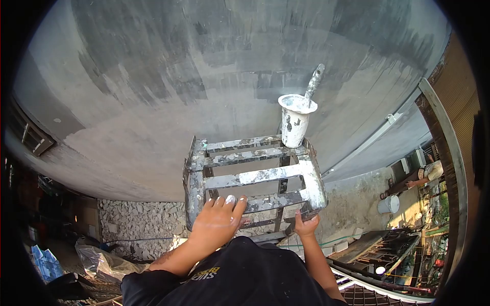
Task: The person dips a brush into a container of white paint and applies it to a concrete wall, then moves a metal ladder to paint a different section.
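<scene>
A paint-spattered stepladder (232, 181) with a slatted top stands in front of me against the wall. My left hand (218, 218) is closed over the near slat, with white paint on its fingers. Lower on the right, my right hand (307, 224) grips the ladder's side just under the top. On the far right corner of the top stands a white cup (294, 125), smeared with paint. A paintbrush (315, 84) leans in it, handle up, its bristles hidden inside. Neither hand touches the cup or brush.
A grey wall (219, 112) with patchy darker paint rises ahead. Broken rubble (143, 219) covers the ground far below. Down on the right are a white bucket (388, 205), another person (429, 173) and a metal gate (367, 296). A wooden beam (449, 137) runs along the right edge.
</scene>
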`<state>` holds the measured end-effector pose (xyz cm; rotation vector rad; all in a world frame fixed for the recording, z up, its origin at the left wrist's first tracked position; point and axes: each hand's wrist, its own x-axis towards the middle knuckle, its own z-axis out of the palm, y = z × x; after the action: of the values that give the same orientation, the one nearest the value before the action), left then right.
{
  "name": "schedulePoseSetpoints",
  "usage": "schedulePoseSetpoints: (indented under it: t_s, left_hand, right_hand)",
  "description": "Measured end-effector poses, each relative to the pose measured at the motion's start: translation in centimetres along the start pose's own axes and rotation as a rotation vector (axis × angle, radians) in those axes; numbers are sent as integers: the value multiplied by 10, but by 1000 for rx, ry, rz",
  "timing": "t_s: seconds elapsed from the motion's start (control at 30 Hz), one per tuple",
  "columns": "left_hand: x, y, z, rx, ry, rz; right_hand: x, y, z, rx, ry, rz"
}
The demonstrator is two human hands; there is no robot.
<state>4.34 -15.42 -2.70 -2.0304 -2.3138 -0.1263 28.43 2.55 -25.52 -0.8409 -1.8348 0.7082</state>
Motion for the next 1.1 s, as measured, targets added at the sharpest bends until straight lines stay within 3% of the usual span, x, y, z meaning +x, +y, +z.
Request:
schedulePoseSetpoints:
  t_s: [0.2, 0.27, 0.37, 0.5, 0.57, 0.63, 0.73, 0.8, 1.1]
  left_hand:
    - [0, -4, -11, -103, 43, 25]
    - [1, -8, -13, -266, 242, 169]
    - [-8, -13, -10, -417, 285, 122]
    - [-5, -4, -8, -329, 177, -17]
    - [-2, -3, -10, -399, 207, 19]
    - [-2, -4, -10, -421, 39, -116]
    - [-1, 1, -7, -463, 117, -7]
    - [0, 5, -9, -507, 48, -190]
    - [-6, 3, 3, -433, 108, -177]
  right_hand:
    - [-3, 0, -3, -28, -19, 21]
    - [-3, 2, 2, -21, 17, 16]
    - [-7, 10, 7, -8, 51, 49]
    - [-6, 5, 2, -54, 34, 56]
    - [-6, 4, 3, -47, 44, 84]
    - [-3, -5, 1, -105, 13, 62]
    - [3, -17, 2, 16, 23, 146]
    - [9, -24, 3, 27, 84, 84]
    - [8, -28, -2, -24, 24, 118]
